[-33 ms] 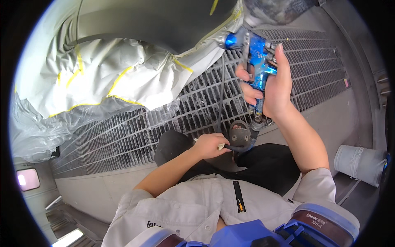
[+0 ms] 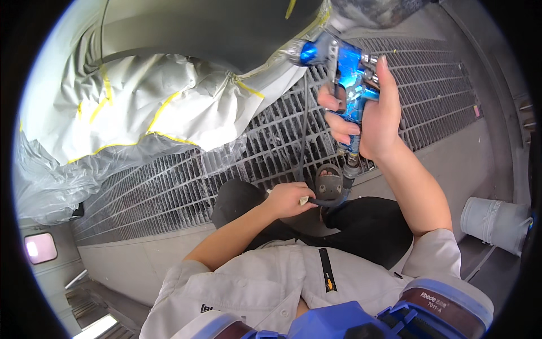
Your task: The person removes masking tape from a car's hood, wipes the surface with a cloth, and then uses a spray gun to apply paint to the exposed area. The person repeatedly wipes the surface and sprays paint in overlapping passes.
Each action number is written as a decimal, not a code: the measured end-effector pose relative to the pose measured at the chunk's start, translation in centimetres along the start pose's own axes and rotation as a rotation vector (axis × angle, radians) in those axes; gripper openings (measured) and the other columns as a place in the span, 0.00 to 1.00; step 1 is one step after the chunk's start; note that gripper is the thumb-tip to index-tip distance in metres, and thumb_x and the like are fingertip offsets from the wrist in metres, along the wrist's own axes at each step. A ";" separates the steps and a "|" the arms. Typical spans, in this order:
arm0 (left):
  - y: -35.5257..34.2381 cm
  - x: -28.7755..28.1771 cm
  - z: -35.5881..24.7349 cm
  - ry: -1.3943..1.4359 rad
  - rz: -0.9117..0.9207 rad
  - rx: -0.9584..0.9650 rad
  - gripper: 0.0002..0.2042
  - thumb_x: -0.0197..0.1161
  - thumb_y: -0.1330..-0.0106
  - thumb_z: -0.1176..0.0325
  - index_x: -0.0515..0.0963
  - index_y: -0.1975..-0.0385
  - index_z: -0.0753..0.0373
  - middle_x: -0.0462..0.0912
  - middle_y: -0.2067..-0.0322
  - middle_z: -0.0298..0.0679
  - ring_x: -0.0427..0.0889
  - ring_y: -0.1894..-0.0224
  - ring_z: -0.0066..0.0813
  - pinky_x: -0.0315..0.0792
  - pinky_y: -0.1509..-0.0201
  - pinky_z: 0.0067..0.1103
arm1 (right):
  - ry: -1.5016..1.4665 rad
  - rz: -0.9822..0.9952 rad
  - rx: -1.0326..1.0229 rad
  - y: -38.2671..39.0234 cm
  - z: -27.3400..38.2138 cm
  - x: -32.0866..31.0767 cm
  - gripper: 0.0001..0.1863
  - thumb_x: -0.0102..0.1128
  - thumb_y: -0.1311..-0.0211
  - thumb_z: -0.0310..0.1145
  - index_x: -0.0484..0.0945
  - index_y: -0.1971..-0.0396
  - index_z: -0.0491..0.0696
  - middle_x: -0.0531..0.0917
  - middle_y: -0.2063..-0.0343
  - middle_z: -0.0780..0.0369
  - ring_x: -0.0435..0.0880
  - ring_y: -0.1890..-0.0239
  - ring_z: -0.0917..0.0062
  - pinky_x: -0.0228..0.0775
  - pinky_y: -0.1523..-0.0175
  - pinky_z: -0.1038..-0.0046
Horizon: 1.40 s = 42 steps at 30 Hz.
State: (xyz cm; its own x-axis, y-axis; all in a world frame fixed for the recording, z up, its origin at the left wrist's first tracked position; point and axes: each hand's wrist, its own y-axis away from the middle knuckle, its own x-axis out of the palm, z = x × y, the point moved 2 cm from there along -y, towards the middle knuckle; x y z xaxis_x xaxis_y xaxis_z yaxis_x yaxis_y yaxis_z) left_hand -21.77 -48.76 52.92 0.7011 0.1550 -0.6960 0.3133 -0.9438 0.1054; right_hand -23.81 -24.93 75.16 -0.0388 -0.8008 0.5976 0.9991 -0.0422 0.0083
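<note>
A blue spray gun [image 2: 352, 76] is gripped in my right hand [image 2: 379, 120], its fingers curled about the handle and trigger. The nozzle faces left, close to the dark grey car body panel [image 2: 169, 25]. From the handle's lower end a hose runs down to my left hand [image 2: 289, 200]. That hand is closed around the dark air hose [image 2: 332, 202], with a small pale scrap showing between its fingers. White masking sheet [image 2: 169, 107] with yellow tape borders the panel.
Metal floor grating [image 2: 271, 147] stretches under the panel. Clear plastic film [image 2: 68, 169] hangs at the left. A whitish bucket [image 2: 491, 226] stands at the right. A sandalled foot [image 2: 328, 183] is below the gun, and a blue respirator [image 2: 339, 322] fills the bottom edge.
My right hand and the spray gun have shifted slightly left. My left hand stays on the hose, nearly still.
</note>
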 end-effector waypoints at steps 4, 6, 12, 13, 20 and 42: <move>-0.6 0.7 1.5 -0.078 0.057 -0.093 0.14 0.71 0.32 0.50 0.88 0.59 0.53 0.88 0.59 0.36 0.88 0.55 0.42 0.82 0.54 0.35 | -0.122 0.172 -0.012 -1.9 -2.0 -2.7 0.41 0.27 0.22 0.74 0.74 0.52 0.49 0.78 0.70 0.60 0.60 0.88 0.85 0.57 0.84 0.79; -0.6 0.9 2.4 -0.108 0.079 -0.132 0.15 0.71 0.32 0.49 0.88 0.59 0.53 0.88 0.59 0.37 0.88 0.54 0.43 0.82 0.53 0.35 | -0.041 0.073 0.010 -2.4 -3.3 -4.0 0.42 0.28 0.23 0.75 0.74 0.53 0.48 0.77 0.71 0.63 0.61 0.88 0.85 0.57 0.84 0.79; 0.1 2.3 3.8 -0.075 0.140 -0.170 0.15 0.71 0.32 0.49 0.88 0.58 0.53 0.88 0.60 0.38 0.88 0.54 0.44 0.81 0.53 0.36 | 0.077 -0.236 0.042 -0.3 -6.2 -5.6 0.46 0.27 0.22 0.75 0.75 0.53 0.43 0.79 0.67 0.63 0.61 0.88 0.85 0.58 0.83 0.79; 0.0 2.6 3.9 -0.071 0.150 -0.163 0.15 0.71 0.33 0.49 0.88 0.58 0.53 0.88 0.60 0.38 0.88 0.55 0.44 0.81 0.54 0.36 | 0.047 -0.145 0.001 -0.3 -6.2 -5.7 0.47 0.26 0.23 0.76 0.75 0.51 0.42 0.79 0.66 0.62 0.61 0.88 0.86 0.58 0.83 0.79; -0.8 4.2 4.6 -0.110 0.182 -0.156 0.14 0.72 0.33 0.49 0.87 0.59 0.52 0.87 0.62 0.38 0.88 0.57 0.44 0.81 0.55 0.37 | 0.073 -0.065 0.080 -2.3 -7.3 -7.9 0.48 0.24 0.24 0.77 0.73 0.54 0.42 0.77 0.70 0.66 0.62 0.88 0.86 0.59 0.83 0.80; 0.0 5.0 5.0 -0.068 0.151 -0.254 0.15 0.72 0.33 0.50 0.88 0.57 0.54 0.87 0.60 0.41 0.87 0.54 0.47 0.81 0.52 0.38 | 0.136 -0.330 0.054 -2.0 -9.0 -10.4 0.40 0.31 0.22 0.74 0.75 0.51 0.49 0.78 0.71 0.65 0.60 0.89 0.84 0.57 0.84 0.78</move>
State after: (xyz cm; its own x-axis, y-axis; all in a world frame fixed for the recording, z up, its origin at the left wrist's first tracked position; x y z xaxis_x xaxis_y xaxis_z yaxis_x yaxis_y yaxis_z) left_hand -21.47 -49.44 45.83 0.7103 -0.0098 -0.7038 0.3644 -0.8503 0.3797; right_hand -25.62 -21.92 61.76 -0.3577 -0.8219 0.4433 0.9318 -0.2831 0.2271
